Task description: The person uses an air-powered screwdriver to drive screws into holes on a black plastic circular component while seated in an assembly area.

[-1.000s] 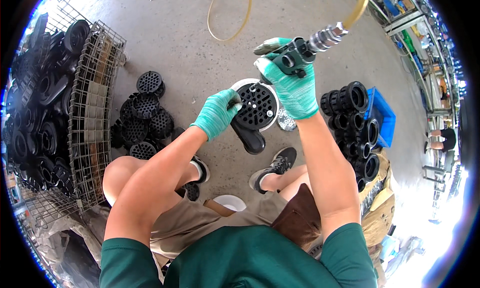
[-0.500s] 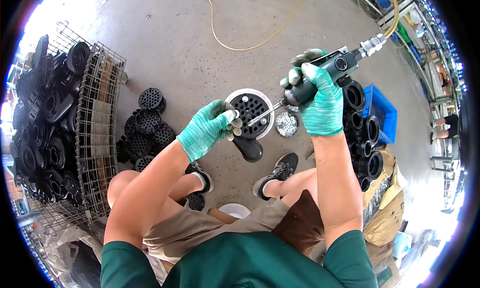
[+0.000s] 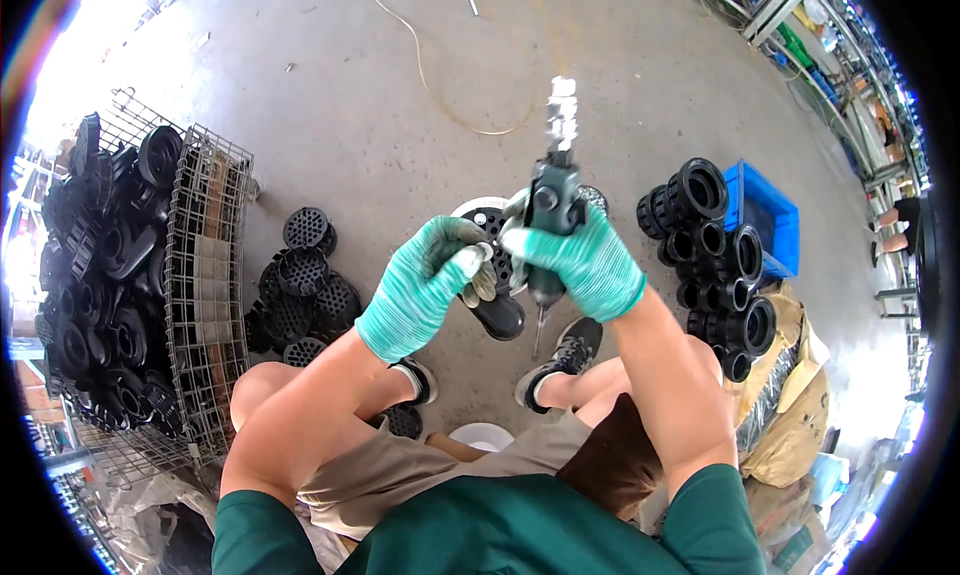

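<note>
my teal knit-gloved right hand (image 3: 580, 260) wrapped snug round a dark cylindrical power tool (image 3: 553, 210)
teal knit-gloved left hand (image 3: 422, 283) pinched, can't tell on what, by a round perforated black disc (image 3: 501, 260)

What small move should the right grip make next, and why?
Probably the right grip should turn the driver until its bit faces the perforated disc: the bit points down the picture, clear of the disc, while the left grip is at the disc's left side.

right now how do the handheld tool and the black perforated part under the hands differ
The handheld tool is long with a silver fitting; the black part is rounded and perforated. The right hand grips the tool, while the left hand partly hides the black part. Both are mostly dark.
</note>
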The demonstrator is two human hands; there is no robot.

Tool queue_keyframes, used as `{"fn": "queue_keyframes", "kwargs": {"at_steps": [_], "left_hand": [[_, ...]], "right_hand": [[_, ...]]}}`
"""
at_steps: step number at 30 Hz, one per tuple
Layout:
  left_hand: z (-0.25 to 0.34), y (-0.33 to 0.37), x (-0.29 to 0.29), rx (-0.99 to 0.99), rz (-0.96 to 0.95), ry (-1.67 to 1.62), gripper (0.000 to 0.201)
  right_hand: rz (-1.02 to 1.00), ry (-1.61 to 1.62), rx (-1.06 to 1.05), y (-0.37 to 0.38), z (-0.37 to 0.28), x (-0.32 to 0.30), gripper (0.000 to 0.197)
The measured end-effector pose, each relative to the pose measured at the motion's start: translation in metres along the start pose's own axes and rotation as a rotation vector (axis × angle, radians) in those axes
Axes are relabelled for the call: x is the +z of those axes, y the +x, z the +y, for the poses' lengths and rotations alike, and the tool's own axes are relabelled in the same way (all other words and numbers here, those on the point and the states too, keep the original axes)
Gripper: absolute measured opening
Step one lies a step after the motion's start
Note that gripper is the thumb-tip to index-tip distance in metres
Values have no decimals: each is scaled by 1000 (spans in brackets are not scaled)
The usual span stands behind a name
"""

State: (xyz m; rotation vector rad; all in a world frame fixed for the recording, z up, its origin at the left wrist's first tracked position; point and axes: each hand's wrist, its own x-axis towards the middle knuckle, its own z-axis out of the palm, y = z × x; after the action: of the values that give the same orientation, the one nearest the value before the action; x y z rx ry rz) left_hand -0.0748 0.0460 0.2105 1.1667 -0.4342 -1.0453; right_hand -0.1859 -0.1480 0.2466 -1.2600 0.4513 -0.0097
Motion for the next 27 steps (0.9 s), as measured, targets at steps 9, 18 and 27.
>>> {"fn": "queue_keyframes", "kwargs": {"at_steps": [9,18,27], "left_hand": [[2,-4,5,-72,-6,-247,34],[8,-6,16,-86,22,-416,35],[-5,-5,11,-51,17,-351,42]], "right_hand": [[15,-72,-157,-3,17,14,28],[82,-71,-109,-2,22,21,25],[70,-105,-159,0,26,29,32]]}}
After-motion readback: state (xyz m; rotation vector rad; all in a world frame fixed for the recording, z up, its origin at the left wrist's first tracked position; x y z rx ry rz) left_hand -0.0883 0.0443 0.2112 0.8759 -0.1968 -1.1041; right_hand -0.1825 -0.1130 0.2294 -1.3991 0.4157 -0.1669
